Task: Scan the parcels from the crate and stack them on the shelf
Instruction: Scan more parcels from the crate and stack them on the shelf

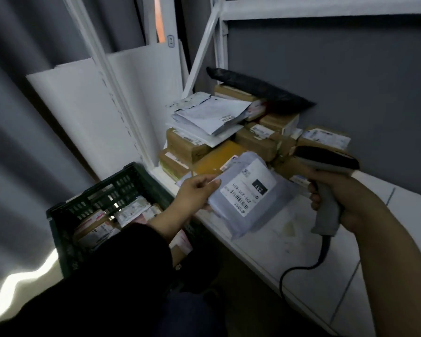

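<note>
My left hand (195, 190) grips a grey plastic mailer parcel (253, 203) by its left edge, holding it above the white shelf board (301, 244) with its white barcode label facing up. My right hand (331, 193) grips the handle of a grey barcode scanner (326, 164), whose dark head points left over the parcel. A dark green crate (102, 198) at lower left holds several more parcels. A stack of parcels (219, 132) is piled on the shelf behind the held one.
The stack holds brown boxes, white mailers, a yellow envelope (216, 159) and a black bag (260, 90) on top. White shelf uprights (122, 103) rise at the left. The scanner's black cable (299, 266) hangs off the shelf's front edge. A grey wall backs the shelf.
</note>
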